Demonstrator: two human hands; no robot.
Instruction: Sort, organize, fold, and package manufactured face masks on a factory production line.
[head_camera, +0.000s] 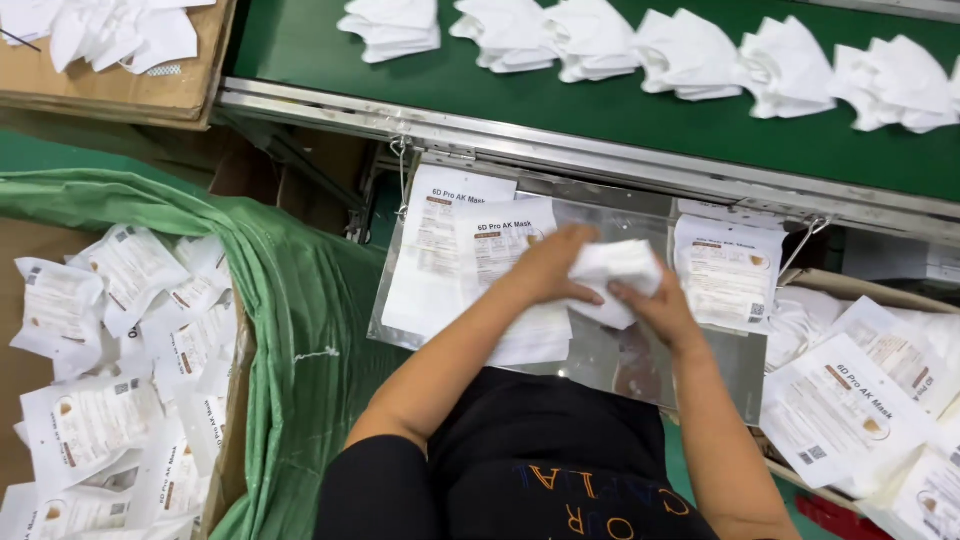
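Observation:
Both my hands grip a small stack of folded white masks over a shiny metal work tray. My left hand covers the stack's left side from above; my right hand holds its lower right side. Just left of the stack, flat white printed pouches lie on the tray, partly under my left forearm. Another pile of the same pouches hangs at the tray's right edge.
A green conveyor belt at the top carries a row of folded white masks. A green-lined box at left holds several filled pouches. More pouches pile at right. A cardboard box with masks sits top left.

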